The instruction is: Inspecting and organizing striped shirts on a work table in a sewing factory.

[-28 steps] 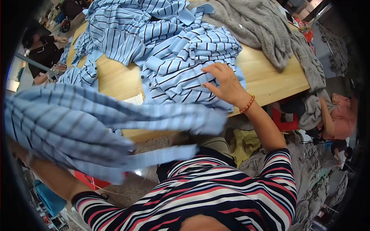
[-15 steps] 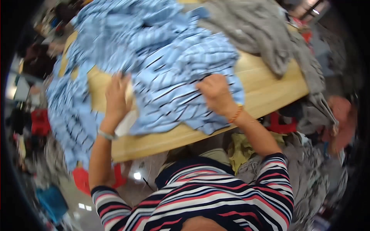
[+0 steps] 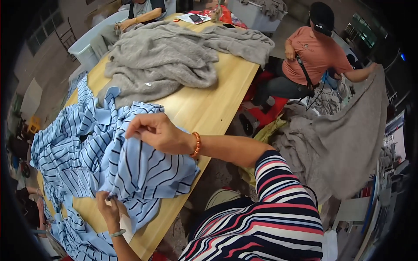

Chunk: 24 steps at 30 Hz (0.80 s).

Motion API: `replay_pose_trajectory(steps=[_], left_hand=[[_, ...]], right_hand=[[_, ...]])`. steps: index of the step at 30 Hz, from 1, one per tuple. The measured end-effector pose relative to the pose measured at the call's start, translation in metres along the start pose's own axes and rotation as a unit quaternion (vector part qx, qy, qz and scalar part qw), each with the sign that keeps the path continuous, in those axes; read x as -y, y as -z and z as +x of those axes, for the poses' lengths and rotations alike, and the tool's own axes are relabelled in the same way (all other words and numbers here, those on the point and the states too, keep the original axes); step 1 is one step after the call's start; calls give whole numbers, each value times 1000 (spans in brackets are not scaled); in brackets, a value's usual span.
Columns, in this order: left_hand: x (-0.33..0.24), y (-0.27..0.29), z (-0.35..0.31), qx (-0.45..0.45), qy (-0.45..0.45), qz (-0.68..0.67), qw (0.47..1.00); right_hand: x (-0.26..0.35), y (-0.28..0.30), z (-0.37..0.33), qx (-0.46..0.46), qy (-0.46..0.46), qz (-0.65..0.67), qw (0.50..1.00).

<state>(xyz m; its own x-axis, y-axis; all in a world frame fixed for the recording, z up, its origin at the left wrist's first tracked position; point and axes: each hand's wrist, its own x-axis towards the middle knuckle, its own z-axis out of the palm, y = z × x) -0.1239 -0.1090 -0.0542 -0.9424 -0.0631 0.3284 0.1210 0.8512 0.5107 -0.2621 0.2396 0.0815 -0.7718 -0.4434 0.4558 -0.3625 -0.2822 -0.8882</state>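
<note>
A light-blue knit shirt (image 3: 150, 169) with dark stripes lies bunched near the table's front edge. My right hand (image 3: 161, 132), wearing an orange bead bracelet, pinches its upper part and lifts the cloth a little. Lower down on the left, my left hand (image 3: 109, 209) grips the shirt's edge between thumb and fingers. More blue striped garments (image 3: 65, 152) are heaped on the left side. Some of that cloth (image 3: 76, 232) hangs past the left edge, with small buttons on it.
Fluffy grey garments (image 3: 161, 56) cover the far part of the wooden table (image 3: 217, 104). A phone (image 3: 196, 18) lies on papers there. At right, a seated co-worker (image 3: 313, 56) holds up a grey knit cloth (image 3: 348, 135). Another person (image 3: 146, 11) is at the far end.
My view has swung rightward and up, bringing co-workers into sight. My right hand now holds the cloth raised, and my left hand has moved onto the shirt's edge.
</note>
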Motion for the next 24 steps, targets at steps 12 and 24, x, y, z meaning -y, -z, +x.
replay_pose_trajectory(steps=[12,24], left_hand=[[-102,105,19,-264,-51,245,932],[-112,4,1,-102,9,88,991]], right_hand=[[17,91,108,-146,359,-427,817],[-127,99,-6,151,-113,-421,887]])
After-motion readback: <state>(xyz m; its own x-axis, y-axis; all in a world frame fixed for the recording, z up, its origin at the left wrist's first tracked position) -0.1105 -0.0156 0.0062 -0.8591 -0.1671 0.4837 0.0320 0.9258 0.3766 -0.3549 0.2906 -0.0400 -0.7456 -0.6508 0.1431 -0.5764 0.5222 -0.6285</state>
